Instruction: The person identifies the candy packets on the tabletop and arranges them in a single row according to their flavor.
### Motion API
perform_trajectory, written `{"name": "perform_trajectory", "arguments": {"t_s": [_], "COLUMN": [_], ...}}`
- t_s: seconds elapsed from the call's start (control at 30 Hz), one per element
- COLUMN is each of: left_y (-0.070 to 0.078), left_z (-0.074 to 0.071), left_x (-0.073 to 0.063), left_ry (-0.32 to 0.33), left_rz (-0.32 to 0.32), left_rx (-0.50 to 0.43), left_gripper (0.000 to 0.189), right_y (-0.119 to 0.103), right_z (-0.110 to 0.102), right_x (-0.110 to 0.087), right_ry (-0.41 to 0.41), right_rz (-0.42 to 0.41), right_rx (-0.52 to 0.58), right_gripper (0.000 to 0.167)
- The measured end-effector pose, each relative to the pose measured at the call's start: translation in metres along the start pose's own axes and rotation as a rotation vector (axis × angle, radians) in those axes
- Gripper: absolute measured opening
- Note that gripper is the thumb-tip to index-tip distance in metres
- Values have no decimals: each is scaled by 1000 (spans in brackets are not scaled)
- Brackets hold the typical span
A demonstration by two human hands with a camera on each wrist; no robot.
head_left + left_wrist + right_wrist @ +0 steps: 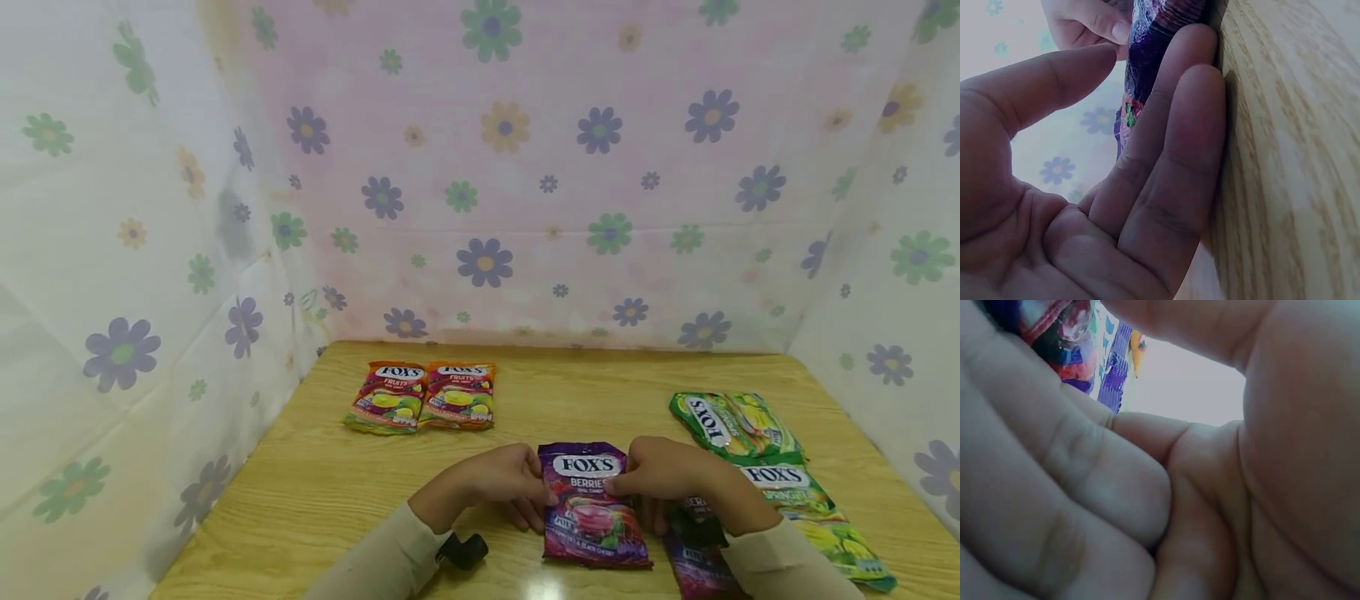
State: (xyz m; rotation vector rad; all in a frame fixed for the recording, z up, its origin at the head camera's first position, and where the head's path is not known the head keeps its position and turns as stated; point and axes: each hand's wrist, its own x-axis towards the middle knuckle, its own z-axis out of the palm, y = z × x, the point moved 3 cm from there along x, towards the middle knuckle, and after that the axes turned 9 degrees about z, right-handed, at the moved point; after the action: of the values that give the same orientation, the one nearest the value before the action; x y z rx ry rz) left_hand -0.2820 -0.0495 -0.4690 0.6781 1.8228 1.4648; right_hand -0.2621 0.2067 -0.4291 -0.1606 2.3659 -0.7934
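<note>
A purple bag of Fox's Berries candy [592, 517] lies between both hands, its printed front facing up. My left hand [498, 483] holds its left edge. In the left wrist view the left thumb [1079, 75] is at the bag's front side and the fingers [1194, 125] reach along its back, against the wood. My right hand [671, 475] grips the upper right edge, thumb on the front; its fingers are curled in the right wrist view, where part of the bag [1075, 344] shows. Under the right wrist lies a second purple Berries bag [693, 562], partly hidden.
Two orange-topped Fox's Fruits bags [386, 400] lie side by side at the back left of the wooden table [300, 508]. Several green Fox's Spring Tea bags [738, 425] lie at the right, overlapping. Flowered cloth [540, 167] encloses the back and sides.
</note>
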Motion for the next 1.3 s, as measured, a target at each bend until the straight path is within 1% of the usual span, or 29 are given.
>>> {"name": "perform_trajectory", "arguments": {"t_s": [0.17,0.3,0.4,0.57,0.87,1.1,1.2,1.3], "left_y": [2,4,5,7,13,19,20,22], "left_z": [1,1,1,1,-3,-7,-10,-13], "left_x": [2,2,1,-1,-4,-5,-5,-6], "left_ry": [-7,8,30,72,122,185,213,232], "left_rz": [41,48,53,68,86,87,97,111], "left_rx": [27,22,15,12,10,35,46,37], "left_gripper": [32,35,39,43,48,51,51,51], "right_y": [0,-1,-3,-5,-5,-7,-8,-8], "right_z": [-3,-3,-2,-3,-8,-11,-12,-14], "right_x": [-3,-4,-5,-6,-4,-5,-5,-4], "right_ry": [-45,-57,-58,-37,18,26,43,77], "right_rz": [-65,-81,-74,-65,-111,-122,-129,-151], "right_rx": [39,60,76,85,63,105,123,117], "right_gripper": [41,40,38,33,28,28,29,28]}}
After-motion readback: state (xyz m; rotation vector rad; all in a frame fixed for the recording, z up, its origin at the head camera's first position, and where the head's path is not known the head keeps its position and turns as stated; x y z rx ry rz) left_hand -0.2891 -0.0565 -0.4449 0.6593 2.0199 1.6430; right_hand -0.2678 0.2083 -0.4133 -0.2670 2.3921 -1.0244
